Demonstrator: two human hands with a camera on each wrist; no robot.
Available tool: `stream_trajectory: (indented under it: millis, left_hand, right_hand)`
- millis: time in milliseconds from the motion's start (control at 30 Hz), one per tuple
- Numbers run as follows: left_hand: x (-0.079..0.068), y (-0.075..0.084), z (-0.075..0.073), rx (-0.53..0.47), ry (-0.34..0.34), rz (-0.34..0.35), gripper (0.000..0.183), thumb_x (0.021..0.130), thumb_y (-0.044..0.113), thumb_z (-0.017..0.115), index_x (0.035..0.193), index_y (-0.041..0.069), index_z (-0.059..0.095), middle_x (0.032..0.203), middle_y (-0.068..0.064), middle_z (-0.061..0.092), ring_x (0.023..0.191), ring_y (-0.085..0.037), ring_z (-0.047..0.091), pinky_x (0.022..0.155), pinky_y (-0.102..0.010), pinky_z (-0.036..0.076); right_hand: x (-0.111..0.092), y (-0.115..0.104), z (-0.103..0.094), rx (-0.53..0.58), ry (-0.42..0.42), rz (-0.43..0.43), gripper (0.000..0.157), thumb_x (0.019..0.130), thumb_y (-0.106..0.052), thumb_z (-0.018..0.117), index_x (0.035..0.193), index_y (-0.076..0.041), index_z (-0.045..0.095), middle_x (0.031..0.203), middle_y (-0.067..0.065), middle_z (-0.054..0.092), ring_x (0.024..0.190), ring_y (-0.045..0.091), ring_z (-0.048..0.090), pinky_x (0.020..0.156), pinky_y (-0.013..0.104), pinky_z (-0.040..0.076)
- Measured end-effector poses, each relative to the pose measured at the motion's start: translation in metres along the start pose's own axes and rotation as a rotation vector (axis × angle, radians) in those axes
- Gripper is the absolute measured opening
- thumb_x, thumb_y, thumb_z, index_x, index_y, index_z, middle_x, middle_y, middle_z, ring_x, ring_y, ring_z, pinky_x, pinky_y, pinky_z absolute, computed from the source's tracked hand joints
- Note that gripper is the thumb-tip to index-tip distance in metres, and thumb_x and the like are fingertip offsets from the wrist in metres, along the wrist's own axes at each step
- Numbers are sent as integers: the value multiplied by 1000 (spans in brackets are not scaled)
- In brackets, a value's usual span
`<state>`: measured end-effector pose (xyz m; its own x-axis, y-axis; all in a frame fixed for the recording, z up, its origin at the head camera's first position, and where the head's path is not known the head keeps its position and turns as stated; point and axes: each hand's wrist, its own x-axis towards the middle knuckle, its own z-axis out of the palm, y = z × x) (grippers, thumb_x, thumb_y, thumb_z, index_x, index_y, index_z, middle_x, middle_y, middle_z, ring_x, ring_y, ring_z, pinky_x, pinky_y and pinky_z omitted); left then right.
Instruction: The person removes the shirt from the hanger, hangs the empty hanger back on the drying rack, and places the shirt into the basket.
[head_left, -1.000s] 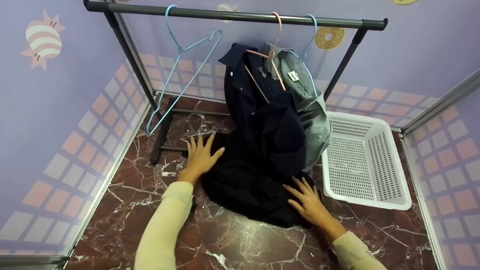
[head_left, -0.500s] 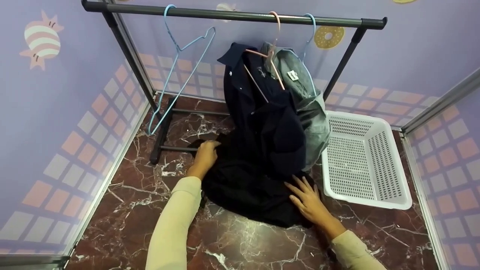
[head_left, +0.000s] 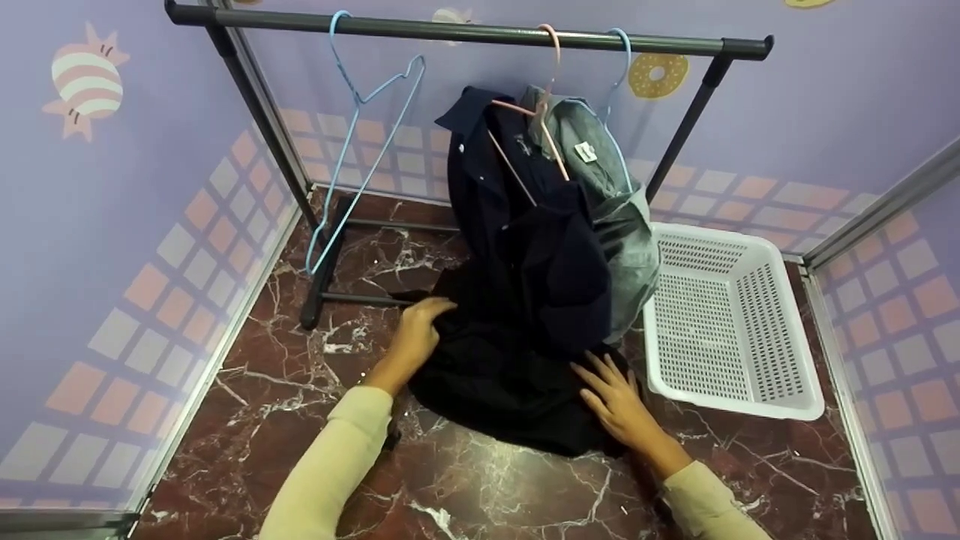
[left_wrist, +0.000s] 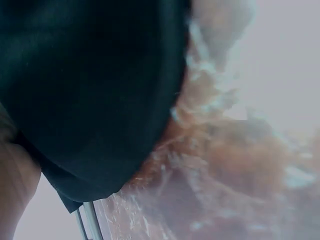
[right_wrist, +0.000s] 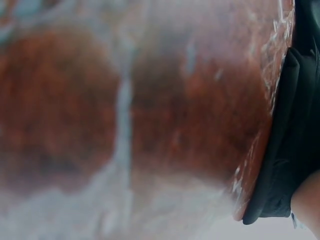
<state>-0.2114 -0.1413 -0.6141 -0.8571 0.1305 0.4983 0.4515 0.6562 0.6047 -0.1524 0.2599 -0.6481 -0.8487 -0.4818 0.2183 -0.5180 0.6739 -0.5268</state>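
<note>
A black garment (head_left: 502, 382) lies bunched on the floor below the hung shirts; its kind cannot be told. My left hand (head_left: 417, 334) grips its left side, the fingers bent into the cloth, fingertips partly hidden. My right hand (head_left: 616, 401) rests on the garment's right side with its fingers spread. In the left wrist view, the dark cloth (left_wrist: 95, 100) fills the left half beside part of my left hand (left_wrist: 17, 185). The right wrist view shows the cloth's edge (right_wrist: 285, 145) by my right hand (right_wrist: 307, 202).
A navy shirt (head_left: 559, 277) on a pink hanger and a grey-green shirt (head_left: 626, 240) hang from the dark rack (head_left: 465, 31). A bare blue hanger (head_left: 360, 180) hangs at its left. A white plastic basket (head_left: 806, 360) stands on the marbled floor to the right.
My left hand has gone from spread flat to bent fingers and moved right and nearer me, the garment's left corner shifting right. The blue hanger has swung slightly. My right hand has stayed put.
</note>
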Motion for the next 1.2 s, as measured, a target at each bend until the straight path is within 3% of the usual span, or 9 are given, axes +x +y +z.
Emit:
stream_trajectory:
  millis: [167,233,333,433,600,800,1000,1200]
  left_hand:
    - [-21,17,-3,-36,-59,11,62,71,-26,47,123,-4,72,125,-26,69,119,-40,67,107,-47,53]
    - [-31,24,-4,-48,-94,20,59,77,-22,49,129,-3,69,131,-27,66,124,-41,64,109,-48,51]
    - [-47,30,-4,-75,-159,23,49,93,-7,53,141,2,61,143,-28,58,133,-43,57,113,-55,46]
    - [-58,33,0,-92,-207,8,51,105,20,53,154,9,48,157,-28,43,144,-49,42,117,-64,38]
    - [-67,32,14,-126,-240,-91,67,106,39,50,165,20,26,170,-25,18,154,-55,16,116,-76,27]
    - [-69,35,33,-181,-184,-159,68,105,50,46,166,27,25,170,-24,18,154,-55,16,114,-78,28]
    - [-66,49,54,-243,-88,-161,78,102,67,40,164,21,30,167,-28,25,152,-56,21,115,-77,28]
    - [-62,70,85,-255,-19,-147,81,99,64,47,162,15,34,164,-30,30,150,-56,25,118,-73,29]
  right_hand:
    - [1,0,-1,-6,10,13,49,104,-24,62,152,-27,54,162,16,43,149,54,33,107,88,19]
    - [1,-1,-1,-13,20,26,49,104,-24,63,152,-26,54,162,16,43,149,54,32,107,88,20]
    - [2,-2,1,-23,40,68,50,104,-26,62,153,-24,53,162,16,42,150,52,32,109,86,21]
    - [2,-4,3,-27,85,131,52,104,-29,63,154,-19,51,163,17,41,150,49,33,113,82,22]
    - [0,-11,10,-8,169,253,61,103,-32,61,157,-12,43,167,19,31,153,52,24,116,80,18]
    - [1,-20,15,127,213,371,65,105,-34,57,162,-11,34,170,21,23,155,50,19,121,75,11]
    - [5,-28,17,304,261,431,66,105,-32,58,162,-8,32,169,22,24,157,42,20,127,62,15]
    - [10,-39,30,394,317,454,73,103,-28,62,163,-5,28,169,18,26,158,36,21,130,54,15]
